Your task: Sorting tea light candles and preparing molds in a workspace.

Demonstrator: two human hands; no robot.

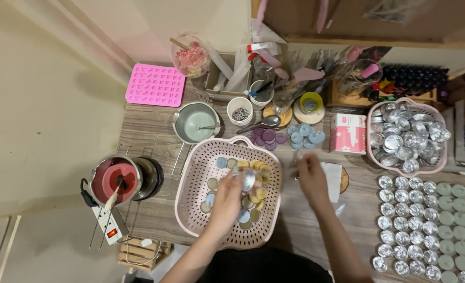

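My left hand (227,202) hovers over a pink perforated basket (190,209) and holds a small silver tealight cup (247,179) between its fingers. The basket holds several round wax discs (257,191) in yellow, blue and tan. My right hand (311,178) is just right of the basket, blurred, above a white paper (333,181) on the wooden table; its fingers look pinched, and I cannot tell if anything is in them.
Rows of silver cups (408,225) and filled green ones (460,230) lie at right. Behind them sits a pink basket of empty cups (408,137). A pot of red wax (118,179), a pot of pale wax (197,123), a power strip (108,222) and a pink mould (155,85) stand left.
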